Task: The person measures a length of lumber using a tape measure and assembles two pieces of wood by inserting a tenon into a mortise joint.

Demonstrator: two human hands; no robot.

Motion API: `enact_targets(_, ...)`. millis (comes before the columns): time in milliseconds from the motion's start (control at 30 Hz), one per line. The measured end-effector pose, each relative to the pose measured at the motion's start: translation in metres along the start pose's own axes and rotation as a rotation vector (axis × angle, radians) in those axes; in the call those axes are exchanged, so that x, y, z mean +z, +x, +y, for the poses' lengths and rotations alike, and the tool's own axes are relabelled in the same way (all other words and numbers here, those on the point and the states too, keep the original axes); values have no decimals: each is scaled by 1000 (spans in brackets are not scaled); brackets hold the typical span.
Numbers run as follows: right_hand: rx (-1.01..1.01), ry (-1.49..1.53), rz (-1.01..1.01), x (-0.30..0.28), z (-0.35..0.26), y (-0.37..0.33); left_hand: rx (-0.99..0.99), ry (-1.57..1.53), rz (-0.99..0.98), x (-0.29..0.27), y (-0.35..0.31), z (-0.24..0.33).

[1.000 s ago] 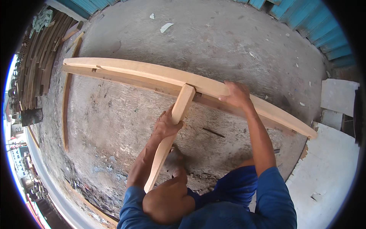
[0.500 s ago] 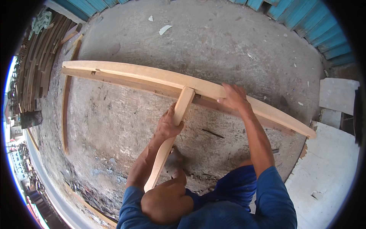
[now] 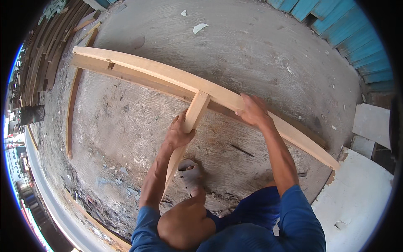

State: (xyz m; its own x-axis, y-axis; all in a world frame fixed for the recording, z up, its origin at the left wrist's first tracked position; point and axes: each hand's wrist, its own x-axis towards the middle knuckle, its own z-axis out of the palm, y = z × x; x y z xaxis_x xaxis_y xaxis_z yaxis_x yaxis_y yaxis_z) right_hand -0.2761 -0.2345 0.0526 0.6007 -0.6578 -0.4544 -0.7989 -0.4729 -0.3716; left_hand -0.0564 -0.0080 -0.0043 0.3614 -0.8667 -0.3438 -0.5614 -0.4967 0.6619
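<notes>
A long, pale wooden beam (image 3: 147,66) stretches across the view, its left end farther away than its right. A shorter wooden bar (image 3: 196,110) meets it near the middle, making a T, and runs back toward me past my knee. My left hand (image 3: 178,132) is wrapped round this bar below the joint. Right of the joint, my right hand (image 3: 255,111) grips the long beam, thumb on the near side. Beneath lies another long wooden beam (image 3: 138,84), showing on the near side at left and the far side at right.
My sandalled foot (image 3: 191,174) is by the bar's near part. A thin dark stick (image 3: 242,150) lies on the rough concrete floor (image 3: 126,130). At left are a narrow wood strip (image 3: 71,113) and stacked dark planks (image 3: 44,54); at right, a white board (image 3: 357,197); far right, blue panels (image 3: 352,38).
The T-shaped frame has swung clockwise: its right end came nearer and now crosses over the lower beam. Both hands keep their hold. More of my sandalled foot shows. The whole view has tilted slightly.
</notes>
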Motion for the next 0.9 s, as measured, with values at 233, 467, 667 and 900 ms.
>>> enact_targets(233,-81,44,34,3,7,0,-46,-18,-17,-9,-1,5)
enact_targets(467,-72,-77,1,-6,7,0,17,42,28,-1,-1,11)
enact_targets(667,-36,13,4,-8,11,-7,311,39,130,1,27,23)
enact_targets(900,40,23,-18,-3,65,-28,360,96,-13,-8,50,43)
